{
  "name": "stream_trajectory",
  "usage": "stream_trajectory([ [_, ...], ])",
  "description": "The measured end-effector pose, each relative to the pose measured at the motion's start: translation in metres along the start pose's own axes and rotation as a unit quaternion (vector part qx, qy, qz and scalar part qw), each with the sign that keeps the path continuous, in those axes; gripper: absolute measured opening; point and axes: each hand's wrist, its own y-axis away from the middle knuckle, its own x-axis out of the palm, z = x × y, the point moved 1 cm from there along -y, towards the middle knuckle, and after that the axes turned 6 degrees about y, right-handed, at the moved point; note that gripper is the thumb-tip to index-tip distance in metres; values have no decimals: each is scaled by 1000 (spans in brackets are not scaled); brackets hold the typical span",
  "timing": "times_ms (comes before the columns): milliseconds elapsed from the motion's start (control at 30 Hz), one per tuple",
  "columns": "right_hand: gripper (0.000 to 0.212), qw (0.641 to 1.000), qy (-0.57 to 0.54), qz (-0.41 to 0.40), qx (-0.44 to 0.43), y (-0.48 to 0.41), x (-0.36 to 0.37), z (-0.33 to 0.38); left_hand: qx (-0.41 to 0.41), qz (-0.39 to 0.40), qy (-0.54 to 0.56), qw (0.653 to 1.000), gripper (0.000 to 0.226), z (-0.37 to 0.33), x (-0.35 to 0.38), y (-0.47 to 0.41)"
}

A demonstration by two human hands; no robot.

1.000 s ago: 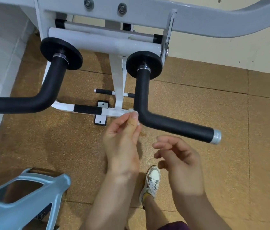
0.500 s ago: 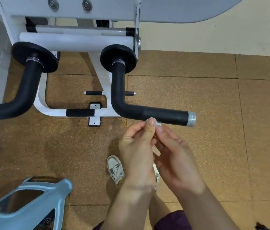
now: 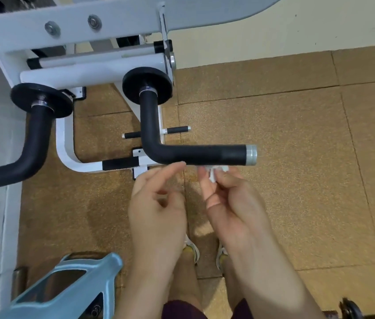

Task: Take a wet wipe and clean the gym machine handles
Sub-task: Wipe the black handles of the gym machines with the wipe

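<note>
Right hand [image 3: 235,203] is closed on a small bunched wipe [image 3: 214,173], which is pinched between thumb and fingertips. Left hand [image 3: 156,203] is held just beside it, with fingers loosely extended and blurred; nothing is seen in it.

The right handle [image 3: 195,155] lies just beyond the fingertips of both hands. Whether the wipe touches its underside cannot be told. The left handle [image 3: 32,143] lies well off to the left of the left hand and is not touched.

Progress is judged to be early. The wipe is in hand, so the first step is counted as done. No wet streak is visible on either handle, so wiping is judged not yet begun.

Remaining steps:
1. The wipe is to be run along the right handle, from the bend to the end cap [image 3: 251,155].
2. The left handle is to be cleaned likewise.
</note>
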Motion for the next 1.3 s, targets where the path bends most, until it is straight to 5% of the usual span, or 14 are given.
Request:
stream_trajectory([
  [100, 30, 999, 15, -17, -49, 8, -1, 13, 49, 28, -37, 998, 48, -5, 7, -1],
  [300, 25, 999, 34, 23, 15, 6, 3, 7, 111, 44, -80, 990, 41, -6, 22, 1],
  [500, 33, 985, 56, -54, -152, 16, -10, 25, 148, 57, -101, 982, 49, -12, 28, 2],
  [600, 31, 934, 179, -114, -288, 14, -17, 20, 147, 70, -76, 984, 51, -21, 29, -5],
  [700, 31, 838, 333, -158, -402, 12, -26, 18, 157, 80, -90, 980, 49, -27, 30, -16],
  [767, 32, 796, 412, -149, -418, 9, -26, 23, 174, 94, -118, 973, 47, -30, 34, -20],
  [933, 34, 827, 438, -80, -343, 0, -21, 51, 219, 120, -169, 954, 45, -29, 48, -16],
  [1067, 26, 704, 549, -124, -433, 29, -18, 47, 167, 116, -161, 966, 43, -42, 52, -7],
  [1100, 22, 715, 544, -120, -423, 32, -20, 54, 130, 129, -142, 973, 41, -49, 51, -4],
  [1233, 16, 916, 309, 36, -253, 71, -7, 91, -5, 201, 64, 977, 27, -85, 37, 11],
  [1300, 17, 920, 299, 119, -224, 98, 6, 96, -68, 220, 158, 960, 40, -103, 28, 18],
])
